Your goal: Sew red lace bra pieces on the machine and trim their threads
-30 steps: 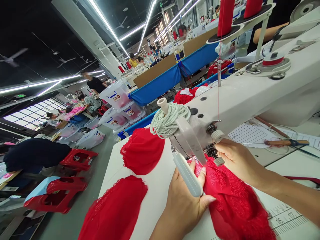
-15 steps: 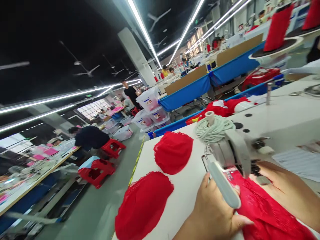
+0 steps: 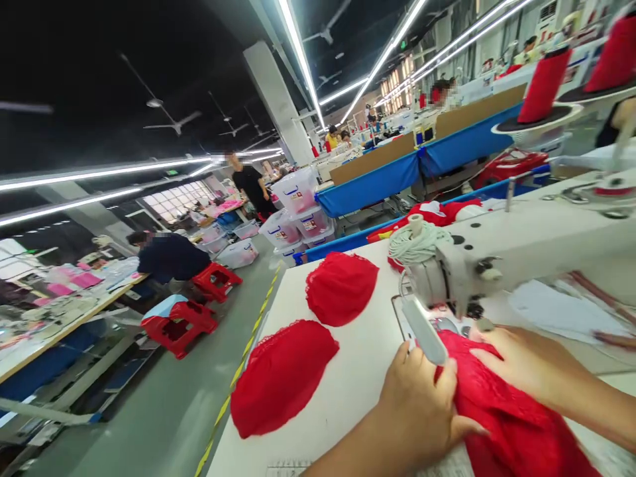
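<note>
At the needle end of a white sewing machine, both my hands are on a piece of red lace fabric. My left hand is closed at the fabric's left edge, its thumb stretched out over the cloth. My right hand grips the fabric from the right, just below the machine head; some of its fingertips are hidden. A grey bar-shaped lamp hangs in front of the needle area, which it partly hides. Two lace-edged red cup pieces, a farther one and a nearer one, lie on the table to the left.
Pale green cord is coiled around a peg on the machine head. Red thread cones stand behind. Past the white tabletop are a taped aisle, red stools, stacked plastic bins and people at other tables.
My hands and the red fabric have drawn back from the needle area toward me. The right hand shows more fully now. The view has shifted slightly.
</note>
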A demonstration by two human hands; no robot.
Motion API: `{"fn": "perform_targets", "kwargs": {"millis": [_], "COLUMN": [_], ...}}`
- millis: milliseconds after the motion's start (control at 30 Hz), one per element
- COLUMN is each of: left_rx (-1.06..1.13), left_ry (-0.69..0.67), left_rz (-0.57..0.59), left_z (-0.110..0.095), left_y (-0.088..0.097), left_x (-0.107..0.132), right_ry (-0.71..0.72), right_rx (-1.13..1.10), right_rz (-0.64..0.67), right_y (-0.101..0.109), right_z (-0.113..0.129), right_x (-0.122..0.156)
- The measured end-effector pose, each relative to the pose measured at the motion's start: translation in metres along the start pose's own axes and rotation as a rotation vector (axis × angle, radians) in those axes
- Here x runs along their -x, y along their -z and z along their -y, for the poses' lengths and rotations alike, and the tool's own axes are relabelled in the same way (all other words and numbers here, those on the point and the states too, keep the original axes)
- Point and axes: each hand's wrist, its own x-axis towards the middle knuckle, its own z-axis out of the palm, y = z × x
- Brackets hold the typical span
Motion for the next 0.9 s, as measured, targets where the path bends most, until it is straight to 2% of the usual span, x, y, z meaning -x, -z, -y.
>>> {"fn": "perform_targets", "kwargs": {"millis": [100,133,200,267,333,367,433,500,567,700,767,900], "left_rx": [0.167,0.265,0.545,0.941,1.338,1.478,1.6,1.612,1.653,1.834,1.924,2.113], "left_ry": [0.017,0.056,0.264,0.581,0.851,0.935,1.014,1.033,1.03,1.036,1.069,1.143], "left_rz": [0.081,0.095,0.139,0.271,0.419,0.475,0.511,0.487,0.395,0.049,-0.046,-0.109], "left_z": [-0.007,-0.008,-0.008,-0.007,-0.006,-0.006,-0.008,-0.011,-0.014,-0.016,-0.015,-0.014], "left_y": [0.023,0.03,0.039,0.042,0.042,0.041,0.042,0.046,0.053,0.064,0.061,0.046], "left_x": [0.006,0.008,0.009,0.008,0.007,0.006,0.006,0.007,0.007,0.003,0.0,-0.007], "right_ry": [0.057,0.104,0.217,0.349,0.459,0.504,0.576,0.636,0.641,0.613,0.613,0.552], "right_rx": [-0.021,-0.056,-0.097,-0.094,-0.071,-0.056,-0.025,-0.005,-0.003,-0.045,-0.057,-0.031], "right_rz": [0.147,0.129,-0.014,-0.156,-0.223,-0.236,-0.27,-0.303,-0.356,-0.52,-0.503,-0.358], "right_y": [0.017,0.019,0.019,0.013,0.008,0.006,0.004,0.005,0.008,0.016,0.018,0.011], "right_z": [0.017,0.023,0.035,0.046,0.054,0.058,0.064,0.069,0.072,0.078,0.08,0.074], "right_x": [0.018,0.027,0.048,0.069,0.086,0.092,0.098,0.098,0.096,0.088,0.085,0.084]}}
